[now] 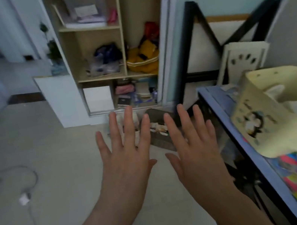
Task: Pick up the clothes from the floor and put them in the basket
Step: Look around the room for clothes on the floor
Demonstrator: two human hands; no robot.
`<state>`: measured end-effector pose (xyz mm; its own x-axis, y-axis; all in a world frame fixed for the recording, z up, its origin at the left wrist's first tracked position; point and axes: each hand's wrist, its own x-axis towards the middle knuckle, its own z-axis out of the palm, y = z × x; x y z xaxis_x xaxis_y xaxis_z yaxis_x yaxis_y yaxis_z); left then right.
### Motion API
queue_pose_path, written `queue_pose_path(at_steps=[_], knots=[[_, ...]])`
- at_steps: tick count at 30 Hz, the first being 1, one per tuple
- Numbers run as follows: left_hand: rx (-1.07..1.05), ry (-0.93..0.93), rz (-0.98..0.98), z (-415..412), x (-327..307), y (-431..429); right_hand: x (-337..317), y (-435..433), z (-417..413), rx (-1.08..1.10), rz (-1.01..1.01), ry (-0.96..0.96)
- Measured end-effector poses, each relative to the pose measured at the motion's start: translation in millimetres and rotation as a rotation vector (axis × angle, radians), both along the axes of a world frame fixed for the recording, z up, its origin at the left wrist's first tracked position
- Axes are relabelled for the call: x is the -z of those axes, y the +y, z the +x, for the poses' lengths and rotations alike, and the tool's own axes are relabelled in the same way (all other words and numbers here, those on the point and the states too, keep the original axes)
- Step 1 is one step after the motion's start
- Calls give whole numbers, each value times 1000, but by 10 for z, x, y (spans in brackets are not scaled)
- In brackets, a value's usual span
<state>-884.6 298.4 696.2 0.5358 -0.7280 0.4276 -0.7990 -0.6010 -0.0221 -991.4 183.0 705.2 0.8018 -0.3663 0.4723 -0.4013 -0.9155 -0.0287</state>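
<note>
My left hand (126, 156) and my right hand (193, 144) are held out side by side in front of me, palms down, fingers straight and spread, holding nothing. Behind the fingers, on the floor by the wardrobe, lies a dark object with pale cloth-like things (158, 128) partly hidden by my hands; I cannot tell what it is. No basket is plainly visible.
An open wardrobe (123, 43) with shelves of clothes and bags stands ahead. A blue-edged table (231, 123) with a cream box (274, 110) and colourful items is at the right. A white charger and cable (25, 198) lie on the beige floor at the left.
</note>
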Motion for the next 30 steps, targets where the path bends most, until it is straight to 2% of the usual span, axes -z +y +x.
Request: queue_pose_path(at_steps=[9,15,21,30], knots=[[-110,9,32,2044,29,-74,95,-388,1950,-57,27,-4],[-106,106,177,3136,384,-441,507,-782,3050,-91,138,83],[-64,227,354,3910,988,-1096,1151,-1361,3951,-124,259,201],[29,448,650,5103,2768,-1993,3013,-2167,4999,-46,451,506]])
